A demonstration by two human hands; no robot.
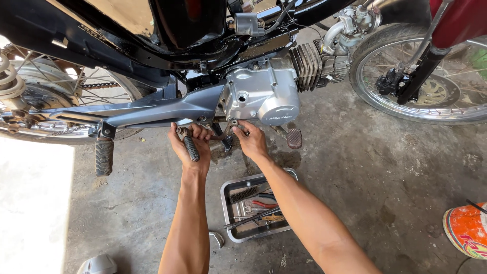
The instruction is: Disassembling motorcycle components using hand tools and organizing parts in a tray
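Fingers of the left hand (191,144) are closed around a ribbed black lever (191,148) under the grey engine cover (261,96) of the motorcycle. Just to the right, the right hand (250,140) pinches a small metal part (232,125) below the engine. Near them, a metal tray (227,189) with tools lies on the concrete floor (355,172).

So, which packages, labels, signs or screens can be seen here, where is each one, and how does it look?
Embossed marking: low on the round silver engine cover, just above the right hand; small raised lettering, same grey as the metal.
Printed container: on the concrete floor at the right edge, partly cut off; rounded, orange and white with green and red print.
No screens or signs in view.
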